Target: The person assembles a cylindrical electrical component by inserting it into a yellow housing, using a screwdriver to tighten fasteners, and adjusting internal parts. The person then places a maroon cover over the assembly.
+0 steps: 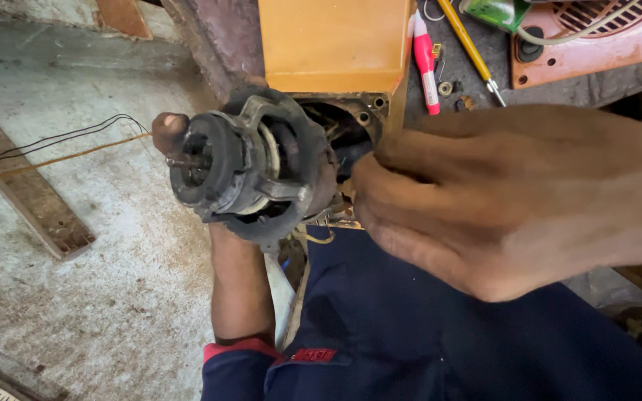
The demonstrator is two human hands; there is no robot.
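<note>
Blurred right hand, fingers pinched narrow, hides the motor's rear; left hand grips it from behind. Concrete floor lies below.

Both hands bare — no gloves, rings or watch visible. Left hand mostly hidden; right hand large in frame, close to the lens. Left forearm bare up to a dark navy sleeve with a red cuff band. Navy garment below — small red patch on it.
</note>
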